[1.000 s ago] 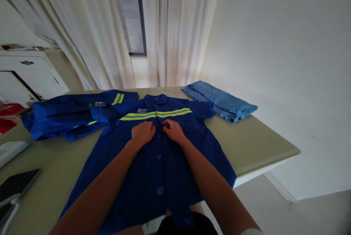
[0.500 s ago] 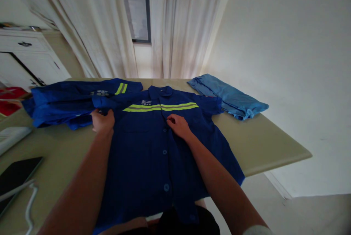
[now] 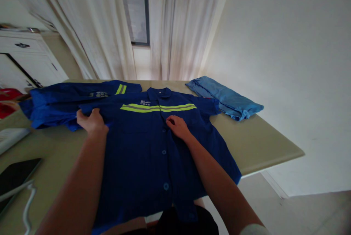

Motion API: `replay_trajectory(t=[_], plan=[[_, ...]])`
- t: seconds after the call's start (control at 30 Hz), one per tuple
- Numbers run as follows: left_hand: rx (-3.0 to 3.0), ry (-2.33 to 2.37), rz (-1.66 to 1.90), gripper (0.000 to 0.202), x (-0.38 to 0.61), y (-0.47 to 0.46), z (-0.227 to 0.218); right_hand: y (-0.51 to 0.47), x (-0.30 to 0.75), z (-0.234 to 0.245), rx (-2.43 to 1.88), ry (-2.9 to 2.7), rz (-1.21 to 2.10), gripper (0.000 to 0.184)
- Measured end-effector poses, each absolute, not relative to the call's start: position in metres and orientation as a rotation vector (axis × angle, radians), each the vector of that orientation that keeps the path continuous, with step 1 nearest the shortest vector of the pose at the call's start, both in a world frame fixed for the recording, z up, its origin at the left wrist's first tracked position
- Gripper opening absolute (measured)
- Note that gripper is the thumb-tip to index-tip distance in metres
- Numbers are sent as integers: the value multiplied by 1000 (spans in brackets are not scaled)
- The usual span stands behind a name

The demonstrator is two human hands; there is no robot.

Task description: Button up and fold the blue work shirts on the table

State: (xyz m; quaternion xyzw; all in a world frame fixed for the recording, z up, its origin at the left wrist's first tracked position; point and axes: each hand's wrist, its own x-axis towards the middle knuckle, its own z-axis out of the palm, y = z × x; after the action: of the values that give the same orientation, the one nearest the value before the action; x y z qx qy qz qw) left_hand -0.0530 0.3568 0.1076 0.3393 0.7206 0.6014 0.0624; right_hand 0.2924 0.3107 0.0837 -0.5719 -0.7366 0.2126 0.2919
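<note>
A: My left hand (image 3: 91, 121) is clenched on the sleeve of the blue shirt (image 3: 145, 154), which lies spread flat on the table (image 3: 263, 143).
B: And further right?
A: My right hand (image 3: 177, 126) rests loosely open on its button strip. The folded light-blue cloth (image 3: 227, 97) lies well apart.

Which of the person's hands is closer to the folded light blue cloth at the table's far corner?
The right hand. It rests on the button line of the dark blue work shirt, just left of the folded light blue cloth; the left hand grips the opposite sleeve, farther away.
</note>
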Motion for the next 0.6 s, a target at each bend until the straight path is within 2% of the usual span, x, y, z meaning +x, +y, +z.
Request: replay_trajectory(t=[0.13, 0.27, 0.33, 0.5, 0.6], plan=[[1319, 2289, 1839, 32, -48, 351, 113, 312, 293, 82, -1531, -1957, 564, 16], [1202, 2339, 1688, 44, -45, 349, 105, 312, 292, 82, -1527, -1979, 564, 19], [1057, 2407, 1536, 48, -43, 349, 98, 310, 291, 81, -1522, -1999, 505, 25], [1077, 2491, 1360, 38, -37, 338, 90, 293, 282, 82, -1569, -2068, 412, 48], [1115, 2452, 1310, 46, -35, 323, 94, 273, 276, 82, -1606, -2147, 403, 60]])
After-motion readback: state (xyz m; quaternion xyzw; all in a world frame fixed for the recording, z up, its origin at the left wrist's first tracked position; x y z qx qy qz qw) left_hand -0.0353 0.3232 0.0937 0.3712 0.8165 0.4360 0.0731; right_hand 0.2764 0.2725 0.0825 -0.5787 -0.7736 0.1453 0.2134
